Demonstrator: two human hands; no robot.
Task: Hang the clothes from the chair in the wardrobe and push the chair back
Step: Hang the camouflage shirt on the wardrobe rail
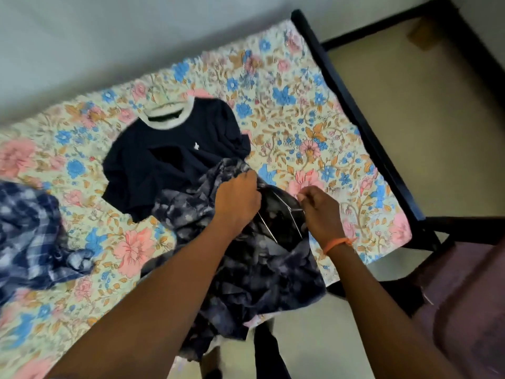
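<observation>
A dark blue-grey patterned shirt point(254, 272) lies over the near edge of the bed. My left hand point(236, 199) grips its fabric near the collar. My right hand point(318, 212) pinches a thin metal wire hanger point(281, 212) that sits partly inside the shirt. A navy T-shirt with a white collar point(166, 157) lies flat on the bed behind it. A blue and white plaid shirt point(30, 236) is heaped at the left. The dark maroon chair point(464, 302) stands at the lower right, beside the bed.
The bed carries a floral quilt point(287, 110) and has a dark frame point(355, 110) along its right side. Beige floor point(410, 110) lies to the right of the bed. A pale wall runs behind the bed.
</observation>
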